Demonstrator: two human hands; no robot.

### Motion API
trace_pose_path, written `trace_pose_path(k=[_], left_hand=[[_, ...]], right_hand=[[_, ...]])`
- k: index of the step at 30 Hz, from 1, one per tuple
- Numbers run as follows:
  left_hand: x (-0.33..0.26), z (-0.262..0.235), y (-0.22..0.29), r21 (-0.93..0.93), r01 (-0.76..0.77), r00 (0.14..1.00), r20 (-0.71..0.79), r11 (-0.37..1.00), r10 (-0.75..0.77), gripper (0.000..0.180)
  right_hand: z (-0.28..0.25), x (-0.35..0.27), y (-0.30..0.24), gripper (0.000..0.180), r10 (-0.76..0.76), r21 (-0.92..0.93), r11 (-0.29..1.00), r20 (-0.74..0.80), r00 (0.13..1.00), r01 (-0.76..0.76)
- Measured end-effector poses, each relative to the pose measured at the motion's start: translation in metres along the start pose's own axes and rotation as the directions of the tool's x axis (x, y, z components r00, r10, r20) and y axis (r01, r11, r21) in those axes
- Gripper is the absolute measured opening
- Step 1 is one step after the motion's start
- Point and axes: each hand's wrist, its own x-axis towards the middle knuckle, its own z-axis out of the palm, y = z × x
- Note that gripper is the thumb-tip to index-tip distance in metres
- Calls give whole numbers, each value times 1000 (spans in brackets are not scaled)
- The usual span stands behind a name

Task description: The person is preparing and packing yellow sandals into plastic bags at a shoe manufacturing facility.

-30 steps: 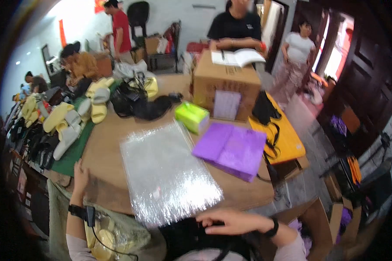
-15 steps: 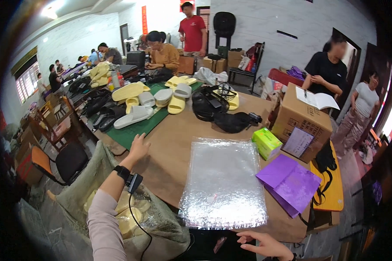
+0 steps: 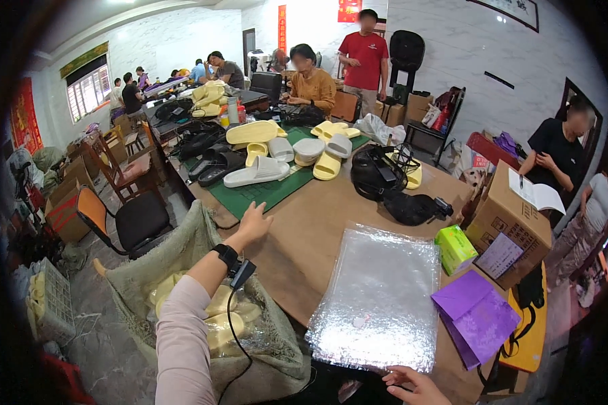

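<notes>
My left hand (image 3: 253,223), empty with fingers stretched out, hovers over the table by the edge of the green mat (image 3: 287,194). Beyond it on the mat, a grey slide slipper (image 3: 257,173) lies nearest, among yellow slippers (image 3: 327,166), more grey ones and black slippers (image 3: 221,169). A stack of clear plastic bags (image 3: 385,290) lies flat in front of me, a small pale scrap on top. My right hand (image 3: 415,387) is at the stack's near edge, fingers apart; I cannot tell whether it touches the plastic.
Under my left forearm, an open woven sack (image 3: 132,287) holds wrapped yellow slippers. Right of the bags are a purple paper bag (image 3: 476,317), a green tissue pack (image 3: 455,248) and a cardboard box (image 3: 510,226). Black straps and pouches (image 3: 412,208) lie behind. Several people work around.
The view has turned left, so the table and its things appear farther right. My right hand has come closer to the bag stack's near edge. My left hand stays stretched toward the slippers.
</notes>
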Motion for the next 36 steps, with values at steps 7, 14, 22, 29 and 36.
trace_pose_path(k=[7, 14, 22, 29, 36], left_hand=[[-5, -8, 3, -12, -7, 1000, -7, 1000, 6, 61], [-3, -6, 1, 6, -1, 1000, -7, 1000, 1, 63], [24, -11, 41, -132, -113, 993, -39, 985, 109, 73], [54, 0, 60, -110, -139, 981, 121, 984, 152, 72], [56, -2, 62, -8, -56, 975, 217, 998, 56, 69]], right_hand=[[-1, 5, -1, 41, 23, 30, 999, 27, 999, -24], [-2, 6, 5, 43, -38, 8, 999, 55, 998, 38], [-5, 4, 3, 44, 37, 31, 999, 60, 997, -39], [-7, 12, 7, 43, 82, 22, 996, 28, 996, -82], [-11, 22, 13, 43, 89, 116, 989, 47, 995, -94]])
